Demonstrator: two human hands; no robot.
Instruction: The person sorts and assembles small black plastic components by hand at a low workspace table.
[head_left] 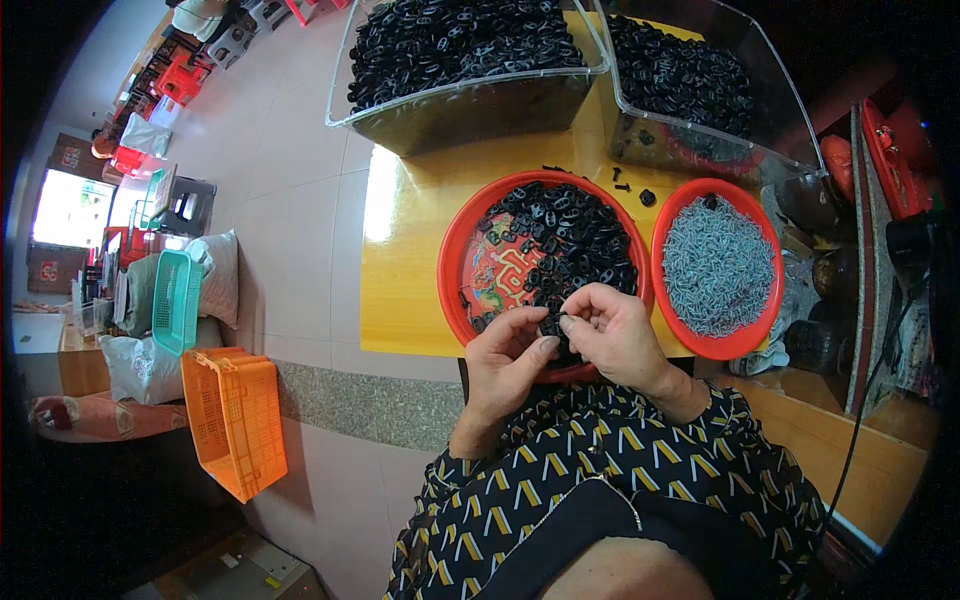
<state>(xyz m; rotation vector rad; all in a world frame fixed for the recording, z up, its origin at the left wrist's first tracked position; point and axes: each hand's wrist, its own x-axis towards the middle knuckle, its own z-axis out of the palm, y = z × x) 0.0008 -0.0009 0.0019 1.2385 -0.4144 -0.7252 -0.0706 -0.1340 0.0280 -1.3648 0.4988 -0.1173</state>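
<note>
My left hand (pixel 509 362) and my right hand (pixel 613 334) meet over the near rim of a round red tray (pixel 452 222). Between the fingertips of both is a small black plastic part (pixel 550 325), mostly covered by the fingers. Many like it, black oval pieces with holes (pixel 590 240), fill the tray's right side, while its patterned bottom shows at the left. To the right stands a smaller red bowl (pixel 768 335) heaped with small silvery screws (pixel 717 265). A few loose black pieces (pixel 647 198) lie on the yellow table beyond the trays.
Two clear plastic bins of black parts, a left one (pixel 470 110) and a right one (pixel 690 150), stand at the table's far side. The yellow table (pixel 400 290) ends at my left. Orange (pixel 235 420) and green (pixel 177 300) baskets and white sacks (pixel 150 368) stand further left.
</note>
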